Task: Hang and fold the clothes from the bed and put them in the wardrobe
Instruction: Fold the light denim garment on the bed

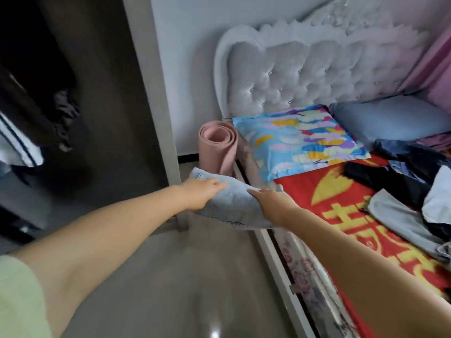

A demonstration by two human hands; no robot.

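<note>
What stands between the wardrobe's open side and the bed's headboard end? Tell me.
In the head view, a rolled pink mat stands upright on the floor against the wall, beside the patterned pillow. Nearer the camera, both hands carry folded light-blue jeans.

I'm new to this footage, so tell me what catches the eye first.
Both hands, left hand and right hand, hold a folded pale blue garment over the floor beside the bed. On the bed lies a bright red and yellow blanket, with a heap of dark clothes at the right.
</note>
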